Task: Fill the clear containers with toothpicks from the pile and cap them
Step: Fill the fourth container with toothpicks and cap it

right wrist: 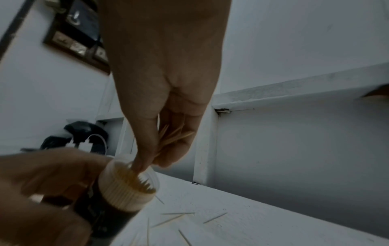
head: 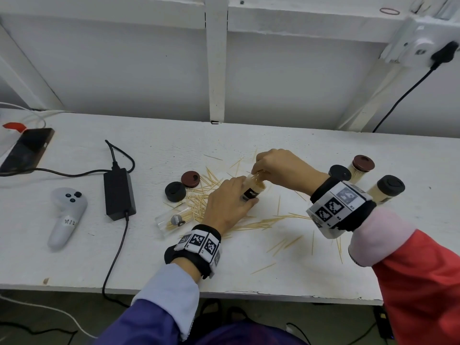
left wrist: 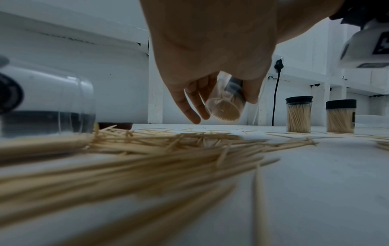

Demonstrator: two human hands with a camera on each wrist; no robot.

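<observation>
White bench (head: 249,270) | left hand (head: 227,205) grips container (head: 252,189) | right hand (head: 278,168) pinches toothpicks (right wrist: 172,138)

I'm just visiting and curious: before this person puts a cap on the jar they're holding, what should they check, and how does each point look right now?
1. Left hand grips the container firmly: ok.
2. Container is well filled with toothpicks: ok, packed near the rim.
3. Right hand is free to take a cap: not ok, it holds toothpicks at the mouth.
4. A spare cap is within reach: ok, black cap and brown cap lie beside the pile.
5. No toothpick sticks out past the rim: cannot tell.
</observation>
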